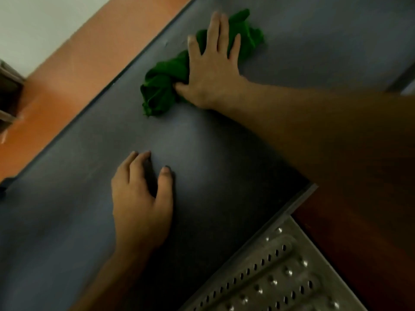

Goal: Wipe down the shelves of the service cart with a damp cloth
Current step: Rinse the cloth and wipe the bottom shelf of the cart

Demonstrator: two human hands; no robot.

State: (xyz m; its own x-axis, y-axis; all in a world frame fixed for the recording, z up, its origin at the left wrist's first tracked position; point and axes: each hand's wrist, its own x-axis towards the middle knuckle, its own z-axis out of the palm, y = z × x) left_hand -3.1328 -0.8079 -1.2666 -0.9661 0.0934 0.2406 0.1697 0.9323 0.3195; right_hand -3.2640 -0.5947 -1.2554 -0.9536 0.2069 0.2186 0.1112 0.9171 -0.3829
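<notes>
Two palm-down hands (pixel 141 205) (pixel 213 70) (right on cloth (pixel 159 93))

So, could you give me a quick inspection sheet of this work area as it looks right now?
Surface: grey cart shelf, flat and matte.
Job's things: green cloth, bunched, lying on the shelf near its far edge.
Clutter: nothing seen.
Grippers: right hand presses on the cloth with straight fingers; left hand rests on the shelf, holding nothing.
Cables: nothing seen.
Surroundings: perforated metal panel by the shelf's near corner; orange floor beyond the far edge.
</notes>
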